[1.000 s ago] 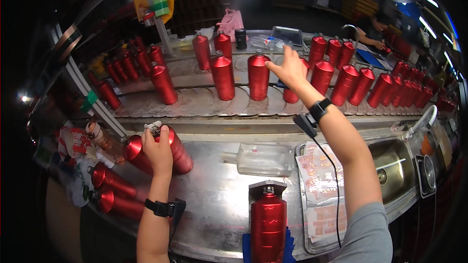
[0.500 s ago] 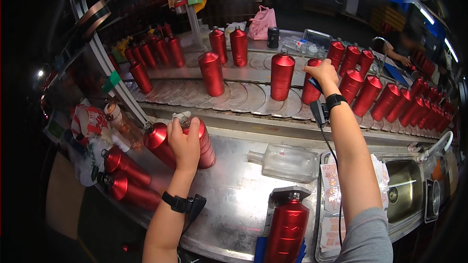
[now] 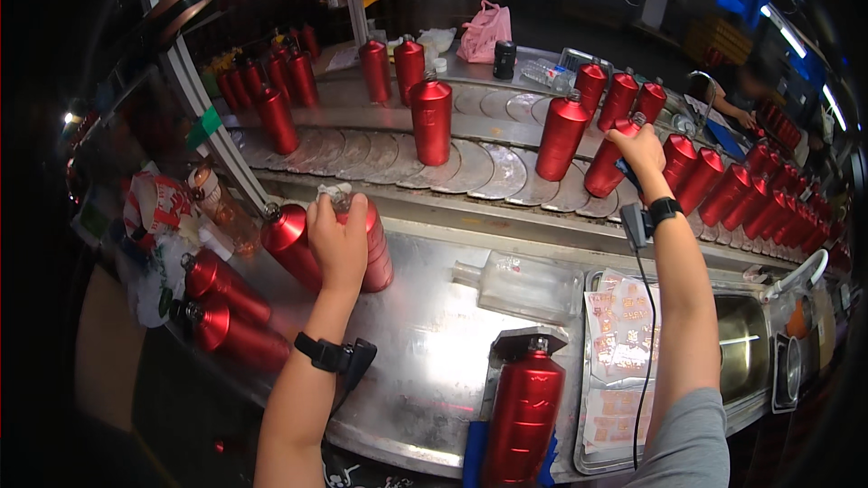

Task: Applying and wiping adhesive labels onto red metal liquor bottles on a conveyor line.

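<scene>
My right hand (image 3: pixel 644 155) reaches over the near conveyor lane, its fingers closed round the shoulder of a red bottle (image 3: pixel 604 170) that tilts slightly. A small dark blue piece shows under that hand. On the metal table at the left, my left hand (image 3: pixel 339 242) has its fingers wrapped round the upper part of another red bottle (image 3: pixel 378 258). Some whitish crumpled material (image 3: pixel 334 191) shows at its fingertips. Close beside it stands a second red bottle (image 3: pixel 287 239), partly covered by the hand.
Red bottles line the conveyor (image 3: pixel 470 167). Two red bottles lie at the table's left edge; another rests in a dark holder (image 3: pixel 529 343) in front. A clear glass bottle (image 3: pixel 529 287) lies mid-table, beside a tray of printed sheets (image 3: pixel 624 325) and a sink (image 3: pixel 741 339).
Bottles on the near lane have shifted right, and those on the far lane left. My right hand has moved right with its bottle. My left hand keeps its hold.
</scene>
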`<action>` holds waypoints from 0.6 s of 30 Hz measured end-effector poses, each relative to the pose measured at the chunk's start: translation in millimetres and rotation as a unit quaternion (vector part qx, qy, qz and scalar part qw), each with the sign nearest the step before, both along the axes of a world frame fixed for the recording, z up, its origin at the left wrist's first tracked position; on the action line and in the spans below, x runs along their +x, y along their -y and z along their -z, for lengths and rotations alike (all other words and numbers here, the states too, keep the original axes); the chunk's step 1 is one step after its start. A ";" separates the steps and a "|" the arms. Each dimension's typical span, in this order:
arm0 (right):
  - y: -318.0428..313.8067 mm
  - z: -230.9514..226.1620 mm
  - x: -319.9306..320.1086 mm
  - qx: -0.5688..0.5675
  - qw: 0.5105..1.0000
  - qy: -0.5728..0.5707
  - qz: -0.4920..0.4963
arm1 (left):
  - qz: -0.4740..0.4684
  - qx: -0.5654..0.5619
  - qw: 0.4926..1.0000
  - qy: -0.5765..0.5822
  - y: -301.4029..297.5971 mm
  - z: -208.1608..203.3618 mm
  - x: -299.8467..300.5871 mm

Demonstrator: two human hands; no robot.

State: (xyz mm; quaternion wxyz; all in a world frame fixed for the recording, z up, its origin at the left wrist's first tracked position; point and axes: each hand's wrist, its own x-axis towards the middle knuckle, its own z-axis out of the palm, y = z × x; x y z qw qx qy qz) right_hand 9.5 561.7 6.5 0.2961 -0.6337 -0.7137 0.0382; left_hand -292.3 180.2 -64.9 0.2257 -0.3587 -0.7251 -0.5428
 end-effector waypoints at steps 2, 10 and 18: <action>26.8 -3.5 8.0 0.003 1.000 0.012 -0.028 | 0.001 -0.009 1.000 0.013 2.7 5.1 -0.8; 156.1 -40.1 -14.4 0.010 0.957 0.010 -0.289 | 0.028 -0.032 0.999 0.017 24.2 4.2 1.2; 238.1 -38.6 -125.3 -0.048 0.867 0.035 -0.496 | 0.100 -0.027 0.994 0.045 59.2 -14.5 31.7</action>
